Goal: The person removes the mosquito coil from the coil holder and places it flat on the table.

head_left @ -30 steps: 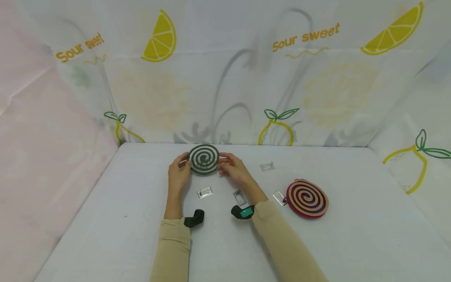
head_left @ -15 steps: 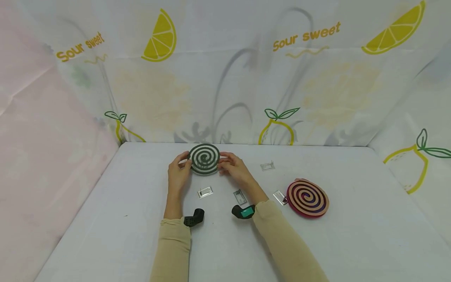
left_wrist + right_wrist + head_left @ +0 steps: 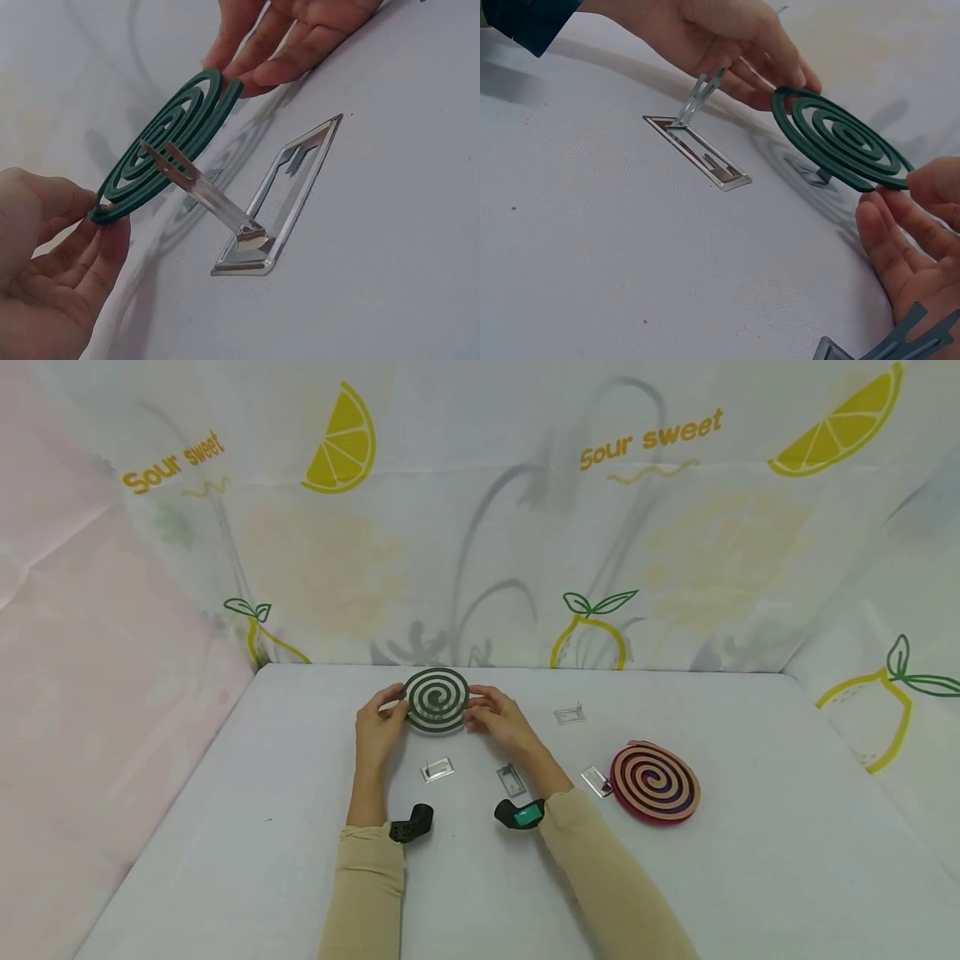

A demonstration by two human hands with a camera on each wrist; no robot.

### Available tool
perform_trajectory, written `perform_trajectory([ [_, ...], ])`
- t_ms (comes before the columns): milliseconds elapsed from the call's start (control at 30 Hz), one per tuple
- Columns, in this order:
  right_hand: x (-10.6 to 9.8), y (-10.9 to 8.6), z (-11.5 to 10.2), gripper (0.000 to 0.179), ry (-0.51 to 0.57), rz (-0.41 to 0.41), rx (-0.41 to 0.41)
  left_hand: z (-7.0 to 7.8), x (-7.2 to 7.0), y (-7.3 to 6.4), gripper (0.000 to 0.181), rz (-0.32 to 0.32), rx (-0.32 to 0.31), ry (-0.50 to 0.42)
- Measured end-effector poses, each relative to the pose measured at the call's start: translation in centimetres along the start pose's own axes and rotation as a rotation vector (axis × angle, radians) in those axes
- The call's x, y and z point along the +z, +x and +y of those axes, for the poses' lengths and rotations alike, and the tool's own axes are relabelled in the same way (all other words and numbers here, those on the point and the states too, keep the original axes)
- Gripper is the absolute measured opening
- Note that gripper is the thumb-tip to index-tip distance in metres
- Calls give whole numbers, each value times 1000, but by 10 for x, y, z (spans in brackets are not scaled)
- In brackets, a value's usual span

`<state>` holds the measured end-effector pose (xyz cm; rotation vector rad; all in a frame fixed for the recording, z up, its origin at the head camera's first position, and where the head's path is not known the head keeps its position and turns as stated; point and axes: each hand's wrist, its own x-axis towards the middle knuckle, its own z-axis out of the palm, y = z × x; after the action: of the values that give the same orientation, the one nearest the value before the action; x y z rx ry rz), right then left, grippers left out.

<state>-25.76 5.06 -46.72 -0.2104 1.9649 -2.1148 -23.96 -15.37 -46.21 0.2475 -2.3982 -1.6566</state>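
A dark green mosquito coil (image 3: pixel 437 697) is held level between both hands, close over one of the small metal coil stands (image 3: pixel 814 174), which shows below it in the right wrist view. My left hand (image 3: pixel 379 731) pinches the coil's left edge, thumb above and fingers below. On the opposite edge, my right hand (image 3: pixel 501 720) pinches the rim near the coil's outer end between thumb and fingertips. In the left wrist view, another metal stand (image 3: pixel 277 217) with an upright forked prong lies nearer to the person than the coil.
More flat metal stands lie about: one by the right wrist (image 3: pixel 511 780), one farther back (image 3: pixel 570 715), and one stand (image 3: pixel 597 781) beside a pile of pink, purple and red coils (image 3: pixel 654 779) on the right. A lemon-printed cloth wall (image 3: pixel 480 527) rises behind the white table (image 3: pixel 262 860).
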Motion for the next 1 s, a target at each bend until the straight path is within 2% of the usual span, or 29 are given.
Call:
perform_trajectory([
  [167, -1, -4, -3, 41, -25, 0, -1, 2, 0, -1, 36, -11, 5, -13],
  [467, -1, -14, -10, 45, -209, 15, -41, 5, 1, -1, 35, -37, 11, -48],
  [1000, -13, -29, -14, 42, -202, 60, -48, 9, 2, -2, 32, -124, 17, -42],
])
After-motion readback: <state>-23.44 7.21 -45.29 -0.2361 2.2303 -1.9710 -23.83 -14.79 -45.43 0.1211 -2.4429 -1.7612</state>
